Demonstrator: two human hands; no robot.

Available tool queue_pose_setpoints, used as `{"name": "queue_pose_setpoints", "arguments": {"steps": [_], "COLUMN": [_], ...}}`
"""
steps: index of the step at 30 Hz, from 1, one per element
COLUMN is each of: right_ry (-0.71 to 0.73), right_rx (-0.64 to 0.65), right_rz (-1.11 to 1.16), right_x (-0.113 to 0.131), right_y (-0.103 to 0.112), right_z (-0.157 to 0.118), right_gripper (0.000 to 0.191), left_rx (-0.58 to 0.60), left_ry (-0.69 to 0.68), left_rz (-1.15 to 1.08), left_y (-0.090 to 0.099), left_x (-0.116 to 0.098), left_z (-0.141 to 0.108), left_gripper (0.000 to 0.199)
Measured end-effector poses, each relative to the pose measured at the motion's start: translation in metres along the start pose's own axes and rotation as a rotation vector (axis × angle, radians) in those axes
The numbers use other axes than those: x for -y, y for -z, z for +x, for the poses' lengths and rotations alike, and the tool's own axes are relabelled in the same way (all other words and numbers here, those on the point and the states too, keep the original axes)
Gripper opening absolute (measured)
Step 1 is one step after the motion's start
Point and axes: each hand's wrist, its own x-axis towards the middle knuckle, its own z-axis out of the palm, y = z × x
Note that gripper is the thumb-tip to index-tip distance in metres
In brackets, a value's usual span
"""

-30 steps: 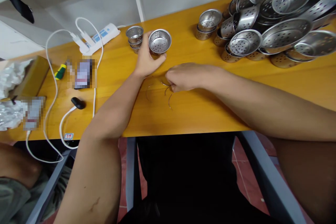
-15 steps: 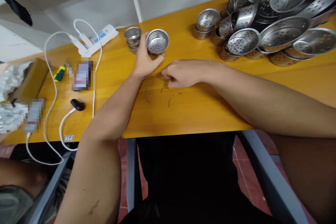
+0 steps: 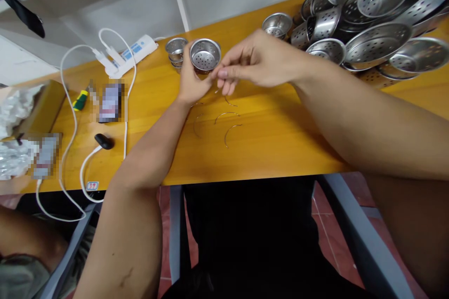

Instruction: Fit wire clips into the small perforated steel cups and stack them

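Observation:
My left hand [image 3: 192,77] is wrapped around a small perforated metal cup [image 3: 205,55], its open top facing up toward me. Close to the right side of that cup, my right hand [image 3: 242,63] pinches a thin piece of curved wire [image 3: 216,92]; only a short bit of it shows beneath the fingers. Several more thin curved wires [image 3: 227,114] lie on the wooden table below the hands. Just left of my left hand stands a stack of similar perforated cups [image 3: 176,48].
A big heap of perforated metal cups and baskets [image 3: 379,44] fills the right back. On the left are a white power strip [image 3: 140,53] with cables, two blurred phones [image 3: 110,103], a green-yellow tool handle [image 3: 81,101], a black plug [image 3: 104,141] and a cardboard box [image 3: 45,107].
My right hand has risen from the wires on the table to beside the cup, a wire pinched in its fingers. The cup in my left hand has shifted slightly left.

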Motion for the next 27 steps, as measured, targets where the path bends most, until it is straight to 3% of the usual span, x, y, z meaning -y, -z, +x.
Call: {"name": "queue_pose_setpoints", "arguments": {"steps": [3,7,11,15,20,27], "right_ry": [0.008,0.080,0.113,0.105,0.095,0.049], "right_rx": [-0.092,-0.212,-0.349,-0.514,-0.547,-0.590], "right_rz": [0.104,0.120,0.078,0.037,-0.100,-0.335], "right_x": [0.006,0.010,0.007,-0.003,-0.013,-0.010], "right_y": [0.008,0.018,0.021,0.021,0.021,0.017], "right_z": [-0.001,-0.002,0.004,0.011,0.012,0.010], "right_gripper": [0.014,0.023,0.013,0.026,0.026,0.033], "left_rx": [-0.162,-0.231,-0.230,-0.188,-0.177,-0.171], "left_ry": [0.067,-0.009,-0.021,-0.060,-0.106,-0.008], "left_rz": [-0.040,-0.048,-0.016,0.033,0.124,0.118], "left_y": [-0.006,-0.015,-0.021,-0.018,-0.015,-0.021], "left_x": [0.010,0.027,0.034,0.027,0.026,0.029], "left_z": [0.002,0.003,0.002,0.004,0.007,0.004], "left_gripper": [0.093,0.091,0.107,0.108,0.111,0.125]}}
